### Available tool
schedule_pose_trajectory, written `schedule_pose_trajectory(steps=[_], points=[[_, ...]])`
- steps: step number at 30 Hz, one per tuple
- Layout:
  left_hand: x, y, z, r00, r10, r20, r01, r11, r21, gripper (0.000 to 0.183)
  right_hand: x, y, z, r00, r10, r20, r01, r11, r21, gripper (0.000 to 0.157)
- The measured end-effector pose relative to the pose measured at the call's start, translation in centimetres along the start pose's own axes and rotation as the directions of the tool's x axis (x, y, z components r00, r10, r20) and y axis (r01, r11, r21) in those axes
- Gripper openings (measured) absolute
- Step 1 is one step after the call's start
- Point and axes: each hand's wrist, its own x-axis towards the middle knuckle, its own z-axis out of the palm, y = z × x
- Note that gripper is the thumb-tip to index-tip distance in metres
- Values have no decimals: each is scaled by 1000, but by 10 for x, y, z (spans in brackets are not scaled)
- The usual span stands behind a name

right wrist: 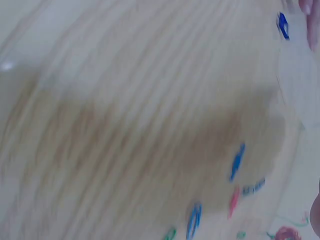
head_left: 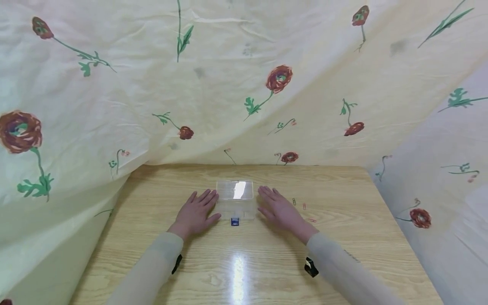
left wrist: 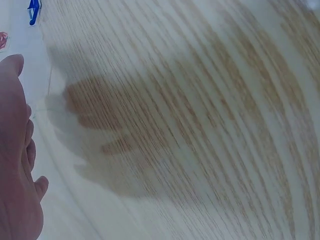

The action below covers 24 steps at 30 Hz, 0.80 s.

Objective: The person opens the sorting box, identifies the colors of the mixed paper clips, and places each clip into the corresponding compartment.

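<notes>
A clear plastic box point(head_left: 235, 208) with a blue clasp point(head_left: 234, 221) at its front edge sits on the table between my hands. A flat transparent panel point(head_left: 228, 190) at its back catches the light; whether it is a raised lid I cannot tell. My left hand point(head_left: 193, 215) lies palm down at the box's left side, fingers spread and straight, fingertips close to its wall. At the right side my right hand point(head_left: 281, 209) lies with its fingers extended, a little apart from the box. Neither hand holds anything.
Several paper clips lie on the wooden table point(head_left: 152, 237) to the right of my right hand, among them a pink clip point(head_left: 304, 206), a dark green clip point(head_left: 294, 201) and a blue clip point(right wrist: 237, 162). Floral cloth point(head_left: 213, 84) hangs behind and along the sides.
</notes>
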Motion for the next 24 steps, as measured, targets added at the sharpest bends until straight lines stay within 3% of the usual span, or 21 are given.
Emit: schedule_pose_trajectory(steps=[12, 24], points=[[-1, -2, -1, 1000, 15, 15, -15, 999, 29, 80, -23, 33, -15, 995, 21, -100, -24, 999, -34, 61], [-5, -5, 0, 999, 52, -4, -52, 997, 53, 80, -46, 38, -5, 991, 122, -62, -124, 992, -23, 54]])
